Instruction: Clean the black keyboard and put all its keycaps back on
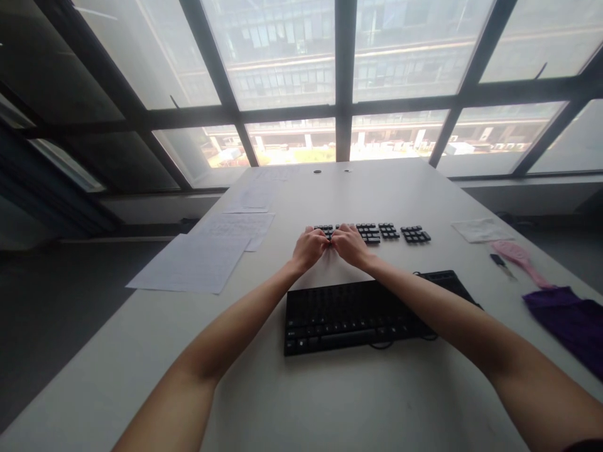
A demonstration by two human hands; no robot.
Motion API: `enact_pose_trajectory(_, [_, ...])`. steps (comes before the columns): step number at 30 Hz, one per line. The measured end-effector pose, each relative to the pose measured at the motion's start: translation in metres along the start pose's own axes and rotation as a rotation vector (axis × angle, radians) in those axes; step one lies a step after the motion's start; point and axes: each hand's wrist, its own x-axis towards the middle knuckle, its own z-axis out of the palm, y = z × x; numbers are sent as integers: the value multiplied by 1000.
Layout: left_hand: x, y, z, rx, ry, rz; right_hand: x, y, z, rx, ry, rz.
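A black keyboard (348,314) lies on the white table (330,402) in front of me, with most of its keycaps gone. Beyond it, loose black keycaps (377,231) sit in tidy groups on the table. My left hand (308,248) and my right hand (351,245) meet at the left end of those groups. Both have their fingers curled and pinched together over the keycaps. What lies between the fingertips is too small to make out.
Sheets of paper (198,260) lie at the left of the table. At the right are a white cloth (480,229), a pink brush (516,254), a small dark tool (499,262) and a purple cloth (570,320). Large windows stand behind the table's far edge.
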Motion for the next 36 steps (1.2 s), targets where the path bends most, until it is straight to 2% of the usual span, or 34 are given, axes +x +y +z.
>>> enact_pose_trajectory(4, [0, 1, -4, -65, -2, 3, 2, -3, -2, 25, -5, -5])
enact_pose_trajectory(8, [-14, 12, -24, -102, 54, -47, -11, -13, -16, 128, 87, 74])
enact_pose_trajectory(12, [-62, 41, -56, -320, 85, -91, -59, -36, -41, 431, 218, 114])
enact_pose_trajectory(16, [-119, 76, -75, -488, -20, -133, -118, -67, -57, 704, 169, 131])
enact_pose_trajectory(18, [-137, 87, -75, -527, -54, -150, -137, -79, -58, 769, 137, 129])
enact_pose_trajectory(21, [-150, 94, -69, -525, -47, -135, -147, -89, -54, 787, 113, 123])
enact_pose_trajectory(36, [-158, 96, -56, -410, 20, -6, -147, -95, -43, 674, 107, 36])
